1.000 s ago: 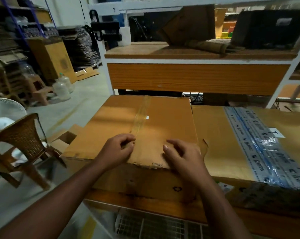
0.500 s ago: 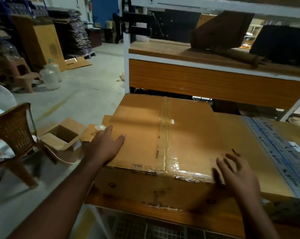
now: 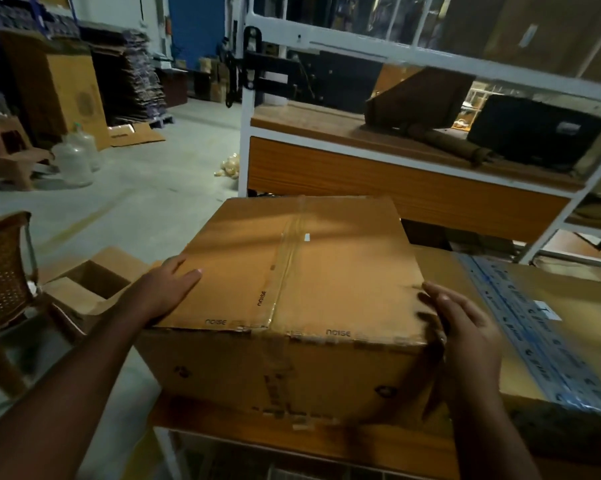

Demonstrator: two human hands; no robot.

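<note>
Hands have moved off the near middle of the lid and spread out to the two sides of the taped "noise" carton (image 3: 320, 271), which looks like bracing to lift or slide it, not opening it. The carton sits on the wooden bench (image 3: 378, 441), seam tape intact. The left hand (image 3: 164, 289) lies flat, fingers straight, on the carton's top left edge. The right hand (image 3: 465, 327) has its fingers extended and pressed against the carton's right wall near the front corner. Neither hand is curled around anything. A blue-taped box (image 3: 569, 306) butts against the carton's right side; a small open carton (image 3: 95, 282) sits on the floor to its left.
</note>
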